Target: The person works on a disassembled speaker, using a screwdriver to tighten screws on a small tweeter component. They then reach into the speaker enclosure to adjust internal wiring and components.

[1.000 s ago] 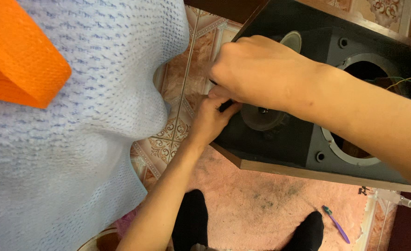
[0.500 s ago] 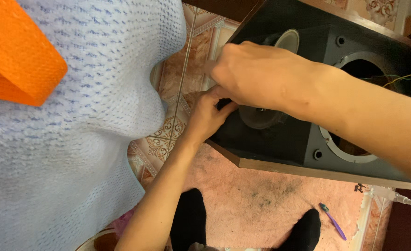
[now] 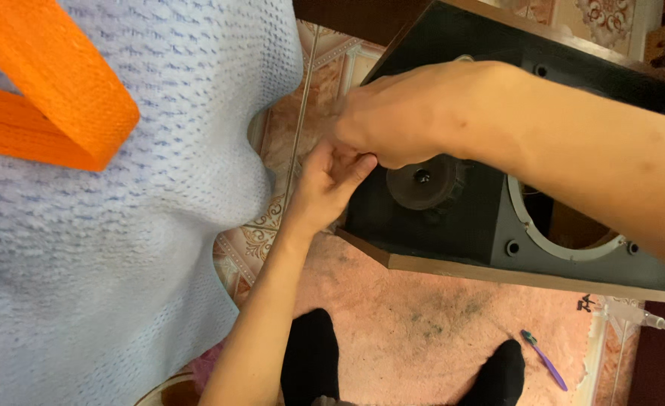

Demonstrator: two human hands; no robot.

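A black-fronted speaker cabinet [image 3: 452,225] with wooden sides lies face up on a pink rug. My left hand [image 3: 328,184] reaches up from below and grips the cabinet's left edge, fingers pressed on the black front. My right hand [image 3: 400,116] comes in from the right, palm down, with its fingers curled against my left fingertips at that edge. What lies between the fingers is hidden. A small round black driver [image 3: 422,180] sits just right of both hands. A large round opening with a pale ring [image 3: 565,248] lies further right, partly under my right forearm.
My light blue knit shirt [image 3: 122,248] with an orange strap [image 3: 54,98] fills the left. My two black-socked feet [image 3: 313,353] stand on the pink rug [image 3: 422,323]. A purple pen-like tool [image 3: 546,361] lies on the rug. Patterned floor tiles [image 3: 272,225] show left of the cabinet.
My right hand has shifted a little towards the cabinet's far left corner, covering the pale ring seen earlier and uncovering the small round driver. My left hand stays at the cabinet's edge.
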